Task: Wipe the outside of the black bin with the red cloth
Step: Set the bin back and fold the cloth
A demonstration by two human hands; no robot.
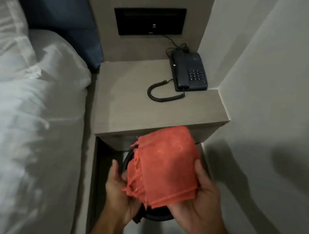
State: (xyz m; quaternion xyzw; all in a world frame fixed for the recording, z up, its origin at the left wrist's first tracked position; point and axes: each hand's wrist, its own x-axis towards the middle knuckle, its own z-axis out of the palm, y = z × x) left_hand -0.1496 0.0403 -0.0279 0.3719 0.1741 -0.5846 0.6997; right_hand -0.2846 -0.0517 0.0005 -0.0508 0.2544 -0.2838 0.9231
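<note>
The red cloth (163, 164), folded into a thick pad with a frayed left edge, is held up in front of me by both hands. My right hand (199, 197) grips its lower right corner, thumb on top. My left hand (118, 190) holds the frayed lower left edge. The black bin (126, 160) stands on the floor under the bedside table, mostly hidden behind the cloth and hands. Only parts of its round rim show at the left and below the cloth.
A grey bedside table (133, 101) overhangs the bin and carries a dark corded phone (189, 72) at its back right. A bed with white bedding (33, 109) lies close on the left. A white wall (268, 105) closes the right side.
</note>
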